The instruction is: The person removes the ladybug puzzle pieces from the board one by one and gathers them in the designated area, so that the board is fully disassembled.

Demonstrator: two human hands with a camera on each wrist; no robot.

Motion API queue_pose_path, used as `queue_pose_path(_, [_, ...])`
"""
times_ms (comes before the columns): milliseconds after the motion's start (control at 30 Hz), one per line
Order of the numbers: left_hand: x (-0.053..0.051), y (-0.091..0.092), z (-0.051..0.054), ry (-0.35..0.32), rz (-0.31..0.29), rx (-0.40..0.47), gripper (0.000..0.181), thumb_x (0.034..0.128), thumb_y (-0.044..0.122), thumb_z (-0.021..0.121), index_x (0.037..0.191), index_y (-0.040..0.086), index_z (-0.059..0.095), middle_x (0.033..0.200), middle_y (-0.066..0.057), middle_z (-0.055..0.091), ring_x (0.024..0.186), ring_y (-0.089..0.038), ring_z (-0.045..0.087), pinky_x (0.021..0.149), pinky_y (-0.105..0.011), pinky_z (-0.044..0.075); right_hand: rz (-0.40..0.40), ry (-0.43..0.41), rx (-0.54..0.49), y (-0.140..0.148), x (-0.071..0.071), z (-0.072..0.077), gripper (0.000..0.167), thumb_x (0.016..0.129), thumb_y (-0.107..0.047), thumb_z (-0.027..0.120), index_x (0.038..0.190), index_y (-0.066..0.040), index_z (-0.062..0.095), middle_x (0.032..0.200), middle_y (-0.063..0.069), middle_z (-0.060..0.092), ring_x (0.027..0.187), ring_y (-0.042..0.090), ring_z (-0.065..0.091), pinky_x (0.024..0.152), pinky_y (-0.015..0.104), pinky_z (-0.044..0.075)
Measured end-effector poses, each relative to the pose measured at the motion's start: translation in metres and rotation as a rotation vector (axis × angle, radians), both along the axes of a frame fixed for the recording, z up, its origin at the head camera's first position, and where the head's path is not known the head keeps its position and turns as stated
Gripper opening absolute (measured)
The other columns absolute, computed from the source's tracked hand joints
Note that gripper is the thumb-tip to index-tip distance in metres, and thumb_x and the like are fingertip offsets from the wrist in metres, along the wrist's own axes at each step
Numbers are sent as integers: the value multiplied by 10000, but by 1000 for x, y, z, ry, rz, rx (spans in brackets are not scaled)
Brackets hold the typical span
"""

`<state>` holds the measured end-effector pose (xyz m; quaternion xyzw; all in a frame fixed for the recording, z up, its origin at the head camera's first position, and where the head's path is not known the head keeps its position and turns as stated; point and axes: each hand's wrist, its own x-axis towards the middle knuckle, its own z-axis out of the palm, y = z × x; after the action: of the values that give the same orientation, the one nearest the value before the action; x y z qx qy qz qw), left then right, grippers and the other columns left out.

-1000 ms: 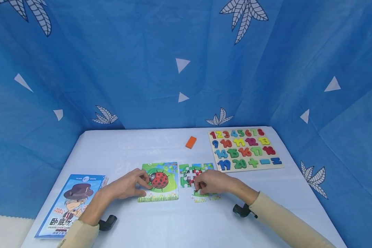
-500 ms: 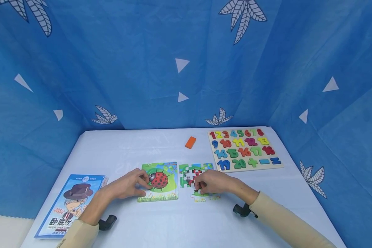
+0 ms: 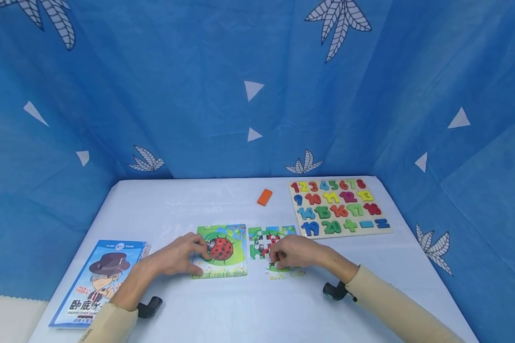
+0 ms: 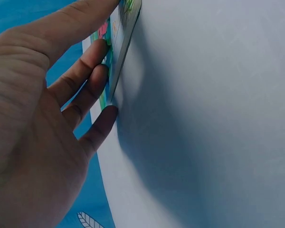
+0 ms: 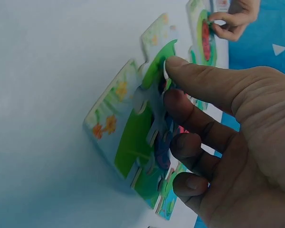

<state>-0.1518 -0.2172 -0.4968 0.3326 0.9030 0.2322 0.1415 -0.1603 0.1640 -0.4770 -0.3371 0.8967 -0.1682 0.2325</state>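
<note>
A square ladybug picture board (image 3: 223, 269) lies flat in the middle of the table. My left hand (image 3: 173, 256) rests on its left side, thumb at the lower left corner and fingertips on the picture. Just right of the board lie ladybug jigsaw pieces (image 3: 256, 235), partly joined, with gaps between some. Over them is my right hand (image 3: 300, 251), which hides several. In the right wrist view, thumb and index finger pinch a small jigsaw piece (image 5: 168, 84) among the flower-edged pieces (image 5: 115, 109). The fingers largely cover that piece.
A number board (image 3: 345, 219) with coloured numerals lies at the back right. An orange block (image 3: 264, 197) sits behind the jigsaw. At the left stands a blue box (image 3: 100, 281) with a cartoon figure, partly behind the left forearm. Blue cloth (image 3: 206, 95) surrounds the table.
My left fingers have shifted very slightly on the picture board. The right hand stays in the same place over the jigsaw pieces.
</note>
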Motion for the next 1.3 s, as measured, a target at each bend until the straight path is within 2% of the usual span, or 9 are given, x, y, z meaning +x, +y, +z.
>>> queue_pose_path(200, [1, 1, -2, 44, 8, -2, 352, 730, 351, 899, 1054, 335, 761, 1154, 119, 586, 1188, -209, 478, 1002, -523, 420, 12, -16, -70, -12, 1, 4, 46, 931, -296, 736, 975, -282, 731, 680, -142, 558, 643, 32, 509, 606, 212, 400])
queue_pose_path(367, [3, 1, -2, 90, 30, -11, 462, 715, 391, 902, 1142, 355, 726, 1359, -20, 540, 1307, -320, 420, 1050, -607, 368, 65, -20, -179, -35, 1, 0, 58, 943, -339, 716, 980, -295, 720, 732, -178, 587, 677, 7, 514, 650, 195, 429])
queue_pose_path(533, [4, 0, -2, 98, 74, -22, 683, 707, 441, 900, 1321, 282, 648, 1577, -148, 348, 1432, -415, 312, 1097, -661, 325, 99, -70, -293, -65, 2, -11, 176, 966, -395, 672, 1067, -264, 733, 816, -192, 633, 707, -12, 541, 656, 174, 478])
queue_pose_path(667, [4, -3, -2, 84, 93, -26, 956, 723, 476, 883, 1520, 171, 451, 1626, -207, 242, 1454, -458, 280, 1094, -669, 328, 120, -74, -328, -91, 3, -19, 242, 983, -369, 655, 1150, -212, 733, 868, -181, 648, 727, -34, 550, 673, 160, 495])
queue_pose_path(800, [3, -4, -4, 76, 99, -73, 1096, 742, 563, 834, 1580, 82, 317, 1647, -203, 215, 1468, -446, 276, 1109, -656, 321, 124, 29, -284, -113, 6, -21, 280, 979, -335, 666, 1216, -201, 729, 875, -201, 640, 762, -60, 538, 810, 179, 475])
queue_pose_path(967, [2, -4, -3, 76, 96, -112, 1135, 731, 617, 808, 1568, 28, 318, 1655, -174, 221, 1480, -414, 269, 1123, -643, 313, 129, 192, -153, -132, 9, -16, 358, 957, -367, 691, 1287, -228, 700, 857, -209, 590, 799, -27, 499, 909, 240, 419])
queue_pose_path(1133, [2, -5, -3, 79, 86, -115, 1140, 734, 610, 811, 1561, 1, 316, 1652, -179, 226, 1479, -411, 269, 1119, -643, 315, 160, 235, -88, -145, 12, -13, 401, 953, -380, 693, 1305, -189, 685, 827, -174, 558, 906, 23, 507, 1109, 331, 384])
queue_pose_path(1233, [1, -6, -4, 72, 81, -110, 1142, 743, 618, 800, 1559, -13, 309, 1652, -188, 219, 1481, -418, 261, 1116, -648, 314, 161, 254, -73, -151, 12, -14, 425, 955, -397, 685, 1316, -173, 674, 824, -174, 549, 923, 20, 505, 1131, 346, 363])
queue_pose_path(1300, [0, -6, -5, 58, 79, -104, 1146, 748, 629, 791, 1557, -21, 305, 1652, -194, 211, 1482, -427, 251, 1115, -655, 310, 155, 269, -65, -153, 12, -15, 431, 954, -404, 683, 1316, -170, 674, 827, -177, 548, 914, 17, 501, 1090, 320, 378])
